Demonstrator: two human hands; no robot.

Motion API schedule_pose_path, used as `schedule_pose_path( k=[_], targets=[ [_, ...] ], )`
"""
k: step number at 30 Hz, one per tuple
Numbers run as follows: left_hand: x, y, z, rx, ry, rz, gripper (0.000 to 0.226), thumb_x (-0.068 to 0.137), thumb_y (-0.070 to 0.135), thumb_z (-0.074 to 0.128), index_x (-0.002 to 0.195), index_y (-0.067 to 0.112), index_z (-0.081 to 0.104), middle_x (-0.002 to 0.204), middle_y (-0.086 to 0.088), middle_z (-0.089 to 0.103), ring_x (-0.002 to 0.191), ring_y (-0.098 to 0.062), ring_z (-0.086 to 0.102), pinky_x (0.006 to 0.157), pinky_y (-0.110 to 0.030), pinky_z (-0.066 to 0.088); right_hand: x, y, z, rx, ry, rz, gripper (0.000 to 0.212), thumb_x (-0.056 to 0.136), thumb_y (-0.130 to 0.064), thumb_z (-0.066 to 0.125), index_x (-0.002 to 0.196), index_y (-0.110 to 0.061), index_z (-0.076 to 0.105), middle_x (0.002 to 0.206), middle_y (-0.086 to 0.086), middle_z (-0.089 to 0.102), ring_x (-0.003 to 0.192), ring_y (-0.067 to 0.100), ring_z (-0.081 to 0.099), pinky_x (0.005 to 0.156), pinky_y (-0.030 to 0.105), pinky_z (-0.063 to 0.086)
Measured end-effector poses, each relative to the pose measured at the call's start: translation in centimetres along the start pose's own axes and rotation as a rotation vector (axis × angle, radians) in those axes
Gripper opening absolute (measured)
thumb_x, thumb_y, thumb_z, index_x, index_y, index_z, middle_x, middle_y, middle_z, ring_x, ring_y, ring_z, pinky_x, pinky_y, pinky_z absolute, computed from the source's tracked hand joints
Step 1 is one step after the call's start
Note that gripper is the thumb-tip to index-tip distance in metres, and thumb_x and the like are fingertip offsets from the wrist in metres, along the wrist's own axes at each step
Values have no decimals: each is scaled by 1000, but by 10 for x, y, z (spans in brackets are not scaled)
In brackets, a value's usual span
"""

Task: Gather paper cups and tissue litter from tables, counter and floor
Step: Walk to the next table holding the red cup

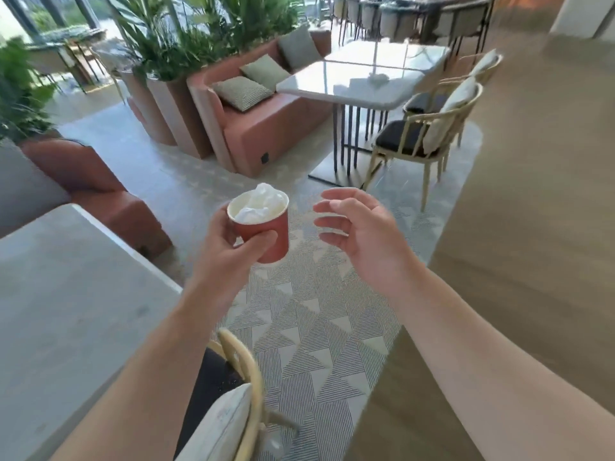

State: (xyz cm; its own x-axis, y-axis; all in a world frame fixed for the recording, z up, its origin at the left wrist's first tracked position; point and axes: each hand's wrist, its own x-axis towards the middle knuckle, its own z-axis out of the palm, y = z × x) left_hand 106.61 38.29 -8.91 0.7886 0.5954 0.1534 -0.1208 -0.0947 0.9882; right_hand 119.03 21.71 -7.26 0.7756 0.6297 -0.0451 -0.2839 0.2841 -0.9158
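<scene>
Left hand [229, 241] grip clamped round red paper cup [263, 227] mid-air, cup near upright, mouth up, tilted slightly left, tissue [258, 202] stuffed inside. Right hand [362, 234] beside it, fingers apart, holding nothing. Crumpled tissue on far table [379, 78]

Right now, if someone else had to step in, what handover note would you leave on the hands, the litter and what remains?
Left hand grips a red paper cup, upright, with crumpled tissue stuffed inside.
Right hand is open and holds nothing, beside the cup but apart from it.
Done: one cup and some tissue collected.
Left: a white crumpled wad, probably tissue, lies on the white table ahead by the wooden chairs. No bin is in view.
</scene>
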Motion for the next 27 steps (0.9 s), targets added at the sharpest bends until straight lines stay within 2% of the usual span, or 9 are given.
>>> schedule_pose_path(
  k=[5, 8, 10, 14, 19, 27],
  targets=[
    [24, 13, 65, -30, -143, 35, 56, 69, 14, 77, 118, 33, 58, 114, 6, 69, 109, -13, 65, 84, -26, 55, -2, -32, -53, -5, 101, -54, 15, 89, -13, 59, 100, -16, 69, 95, 4, 74, 87, 20, 68, 76, 34, 55],
    [42, 11, 91, -35, -164, 61, 63, 61, 25, 83, 118, 36, 59, 111, 10, 70, 105, -10, 66, 81, -26, 56, 1, -46, -75, 4, 151, -75, 20, 83, -18, 62, 102, -15, 68, 95, 4, 73, 86, 19, 68, 75, 34, 54],
    [54, 6, 107, -37, -175, 76, 62, 60, 32, 82, 117, 42, 59, 107, 15, 71, 100, -3, 67, 75, -21, 56, 5, -51, -89, 9, 180, -79, 21, 83, -17, 61, 102, -14, 67, 94, 4, 73, 85, 18, 68, 73, 32, 54],
    [78, -11, 133, -35, -195, 80, 56, 64, 30, 82, 112, 50, 60, 108, 18, 70, 101, -3, 66, 77, -21, 55, 22, -56, -116, 9, 241, -77, 14, 90, -12, 57, 101, -12, 67, 94, 6, 72, 83, 19, 68, 68, 31, 54],
    [129, -36, 155, -49, -221, 61, 53, 64, 30, 83, 105, 56, 62, 107, 21, 70, 102, -1, 65, 77, -20, 54, 69, -55, -144, 16, 283, -75, 14, 91, -11, 57, 99, -13, 67, 92, 6, 73, 82, 19, 68, 66, 31, 54],
    [260, -70, 199, -70, -297, 32, 54, 64, 30, 84, 107, 55, 63, 111, 15, 70, 104, -5, 65, 79, -22, 54, 192, -60, -180, 5, 346, -69, 13, 88, -12, 58, 97, -14, 67, 87, 5, 73, 79, 19, 68, 65, 29, 55]
  ],
)
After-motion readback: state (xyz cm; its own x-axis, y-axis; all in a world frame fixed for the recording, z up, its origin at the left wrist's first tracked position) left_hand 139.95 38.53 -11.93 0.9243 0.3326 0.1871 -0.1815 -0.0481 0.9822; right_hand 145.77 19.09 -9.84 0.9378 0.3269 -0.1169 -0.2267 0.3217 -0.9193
